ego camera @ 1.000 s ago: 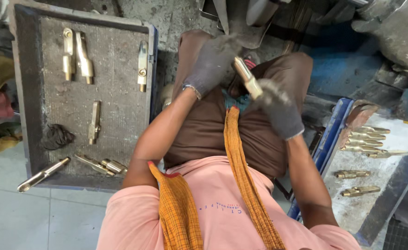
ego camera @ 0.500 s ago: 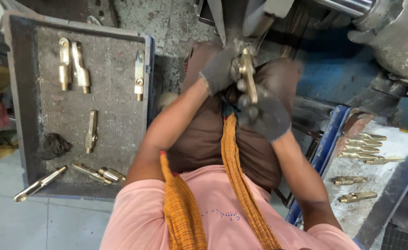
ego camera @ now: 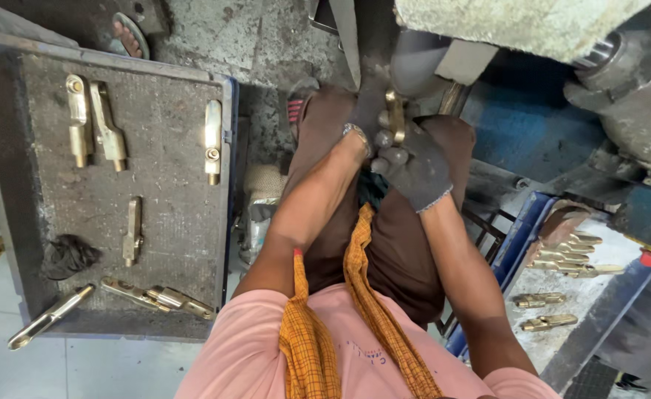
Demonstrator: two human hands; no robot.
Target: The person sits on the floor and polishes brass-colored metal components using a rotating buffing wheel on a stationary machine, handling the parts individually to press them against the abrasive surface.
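Hands both gloved, meeting at knee level under the buffing wheel (ego camera: 502, 26). Right hand (ego camera: 421, 174) and left hand (ego camera: 369, 111) both clamped on one brass part (ego camera: 395, 117), held upright with its top end against the wheel housing. Left tray (ego camera: 0, 222) holds loose brass parts: pair (ego camera: 93, 125) top left, one (ego camera: 212, 140) near the right wall, one (ego camera: 131, 230) mid, several along the bottom edge, plus a black rag (ego camera: 67, 255). Right tray (ego camera: 510, 258), blue-rimmed, holds more brass pieces (ego camera: 565, 255).
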